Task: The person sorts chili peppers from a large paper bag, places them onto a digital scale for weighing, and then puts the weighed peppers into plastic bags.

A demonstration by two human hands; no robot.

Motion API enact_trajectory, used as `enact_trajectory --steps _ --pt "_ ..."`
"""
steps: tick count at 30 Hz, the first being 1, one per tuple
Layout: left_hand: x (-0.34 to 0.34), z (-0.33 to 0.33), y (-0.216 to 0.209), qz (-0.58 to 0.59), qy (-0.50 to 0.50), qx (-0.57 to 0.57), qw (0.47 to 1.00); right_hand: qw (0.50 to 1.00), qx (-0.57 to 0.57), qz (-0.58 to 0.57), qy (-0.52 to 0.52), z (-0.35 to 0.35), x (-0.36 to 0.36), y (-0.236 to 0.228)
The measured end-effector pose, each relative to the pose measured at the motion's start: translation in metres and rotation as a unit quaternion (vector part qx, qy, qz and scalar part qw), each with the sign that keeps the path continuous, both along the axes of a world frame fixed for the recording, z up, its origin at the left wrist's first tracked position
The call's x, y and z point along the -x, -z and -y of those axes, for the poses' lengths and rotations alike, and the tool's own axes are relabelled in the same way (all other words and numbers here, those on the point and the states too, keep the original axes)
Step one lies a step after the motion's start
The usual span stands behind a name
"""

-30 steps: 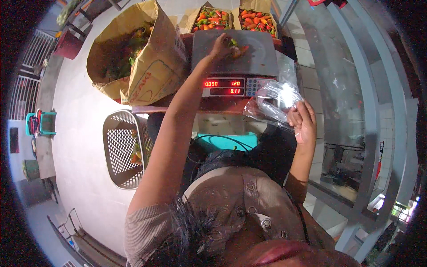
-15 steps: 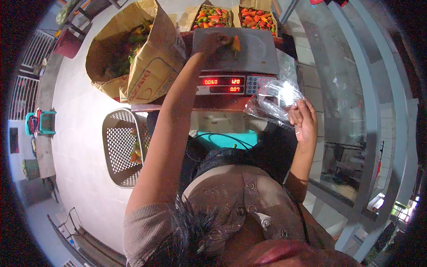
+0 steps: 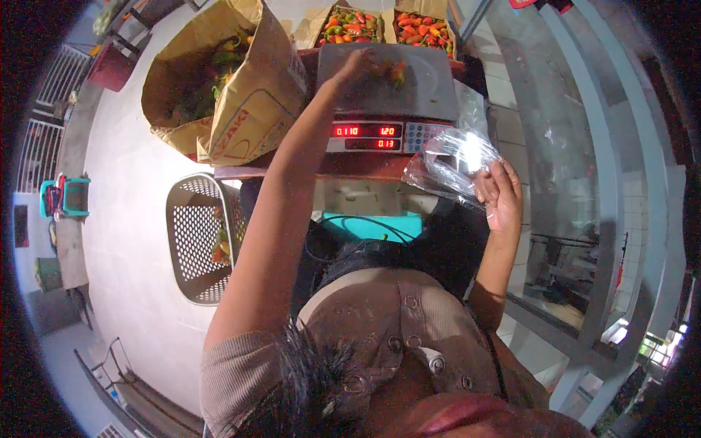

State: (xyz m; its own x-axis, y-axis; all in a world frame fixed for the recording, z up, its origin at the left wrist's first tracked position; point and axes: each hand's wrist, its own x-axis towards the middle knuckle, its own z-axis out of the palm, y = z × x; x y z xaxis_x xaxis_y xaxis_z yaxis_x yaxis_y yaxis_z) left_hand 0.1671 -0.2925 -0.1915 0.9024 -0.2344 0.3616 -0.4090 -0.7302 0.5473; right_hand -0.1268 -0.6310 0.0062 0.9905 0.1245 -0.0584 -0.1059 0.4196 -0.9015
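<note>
My left hand [image 3: 358, 64] is over the left part of the scale's grey weighing plate [image 3: 427, 91]. Its fingers are dim and smeared, so their grip does not show. Just to its right, a few orange and green peppers [image 3: 396, 73] lie on the plate. Below the plate, the digital scale [image 3: 365, 136] has lit red digits and a keypad. My right hand [image 3: 502, 191] is closed on the edge of a clear plastic bag [image 3: 449, 164], which hangs limp beside the keypad.
A large brown paper sack [image 3: 252, 131] with peppers inside stands left of the scale. Behind the scale are two boxes of red, orange and green peppers [image 3: 352, 28]. A white perforated basket [image 3: 196, 241] sits lower left. Grey metal framing [image 3: 617, 182] runs along the right.
My left hand has shifted slightly up, away from the peppers on the plate. The scale's displayed reading has risen. My right hand and the bag have hardly moved.
</note>
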Motion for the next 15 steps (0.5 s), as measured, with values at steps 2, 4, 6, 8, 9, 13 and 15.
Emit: enact_trajectory --steps 2,4,6,8,9,13,15 --pt "-0.009 -0.056 0.009 -0.079 -0.043 0.133 0.987 0.999 -0.019 0.005 -0.043 -0.016 0.001 -0.010" --pt "-0.011 -0.042 0.011 -0.085 -0.039 0.179 0.979 1.000 -0.009 -0.001 -0.019 -0.016 0.001 -0.009" --pt "-0.001 -0.012 0.002 -0.017 -0.023 0.150 0.988 1.000 0.007 -0.005 0.001 -0.003 0.000 0.000" --pt "0.015 0.030 -0.043 -0.052 -0.050 0.077 0.994 0.999 0.016 -0.008 0.036 0.009 0.003 0.004" --pt "0.026 0.030 -0.060 -0.065 -0.083 0.035 0.994 0.999 0.014 -0.008 0.037 0.007 0.004 0.000" --pt "0.035 -0.021 -0.045 -0.029 -0.129 0.196 0.972 1.000 -0.010 -0.010 -0.022 -0.007 -0.002 -0.001" --pt "0.057 0.013 -0.084 0.081 -0.099 0.014 0.992 1.000 -0.005 -0.016 0.016 0.002 -0.001 0.001"
